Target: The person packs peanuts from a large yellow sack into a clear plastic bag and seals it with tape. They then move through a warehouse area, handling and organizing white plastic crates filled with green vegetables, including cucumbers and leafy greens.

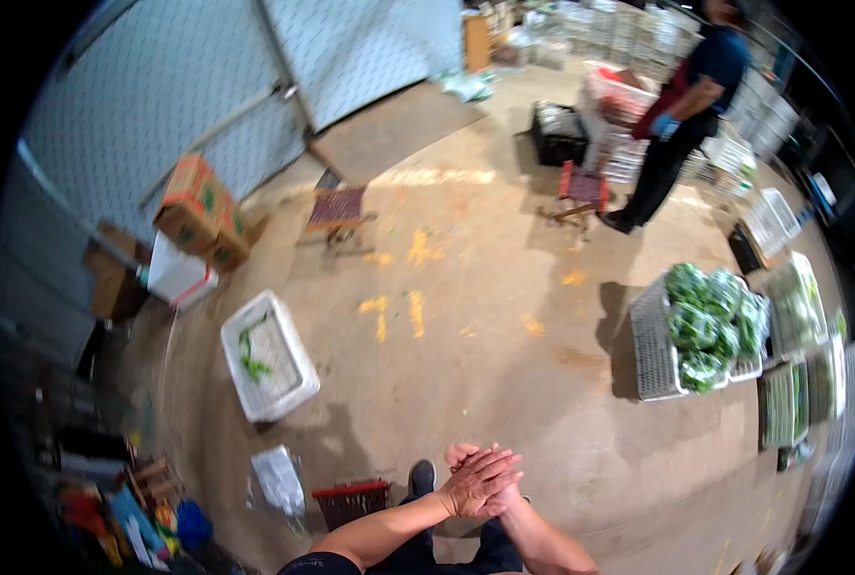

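Note:
My left hand (475, 484) lies across my right hand (507, 497) in front of my body. The left fingers are stretched out over the right hand, and I see nothing held in them. Most of the right hand's fingers are hidden under the left, so whether it is closed does not show. A small folding stool (351, 502) with a red bar stands left of my legs. Beside it a clear plastic bag (278, 479) lies on the floor.
A white crate (305, 377) with some green leaves sits at left, near cardboard boxes (190, 206). Two more stools (335, 208) stand farther off. At right are a white basket (653, 345) of bagged greens (701, 326) and stacked crates (797, 311). A person (701, 86) stands at far right.

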`<state>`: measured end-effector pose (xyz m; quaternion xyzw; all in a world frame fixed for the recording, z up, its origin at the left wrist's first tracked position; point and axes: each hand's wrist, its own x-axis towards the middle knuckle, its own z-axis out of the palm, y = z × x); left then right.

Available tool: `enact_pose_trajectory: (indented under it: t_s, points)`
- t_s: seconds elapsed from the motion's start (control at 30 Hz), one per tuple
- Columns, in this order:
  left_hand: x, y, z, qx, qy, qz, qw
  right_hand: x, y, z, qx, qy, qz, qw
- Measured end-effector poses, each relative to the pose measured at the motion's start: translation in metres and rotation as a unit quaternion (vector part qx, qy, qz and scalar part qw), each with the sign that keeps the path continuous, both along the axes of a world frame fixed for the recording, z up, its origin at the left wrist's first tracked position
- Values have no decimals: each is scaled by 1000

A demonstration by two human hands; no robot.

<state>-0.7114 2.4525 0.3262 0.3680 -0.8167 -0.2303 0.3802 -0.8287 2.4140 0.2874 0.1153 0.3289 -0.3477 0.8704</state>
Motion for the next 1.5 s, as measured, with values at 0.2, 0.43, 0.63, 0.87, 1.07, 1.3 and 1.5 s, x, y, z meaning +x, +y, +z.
enact_pose_trajectory:
  t_s: [0.2, 0.43, 0.63, 0.87, 1.07, 1.3, 1.5]
  points:
    - [-49, -1, -36, 244, -307, 99, 914, -218, 41, 71, -370, 395, 211, 815]
    - [5, 52, -65, 472, -413, 231, 744, -431, 201, 28, -193, 729, 436, 491]
    - [33, 97, -77, 541, -387, 312, 678, -451, 322, -34, -117, 628, 455, 620]
    - [20, 121, -110, 418, -378, 224, 795, -484, 318, -97, -200, 641, 451, 587]
    - [-21, 148, -61, 553, -144, 275, 773, -439, 230, -43, -316, 616, 344, 634]
    - [4, 214, -109, 491, -130, 143, 849, -406, 213, -38, -334, 655, 392, 552]
    - [19, 264, -86, 544, -103, 386, 738, -470, 202, -76, -109, 712, 393, 571]
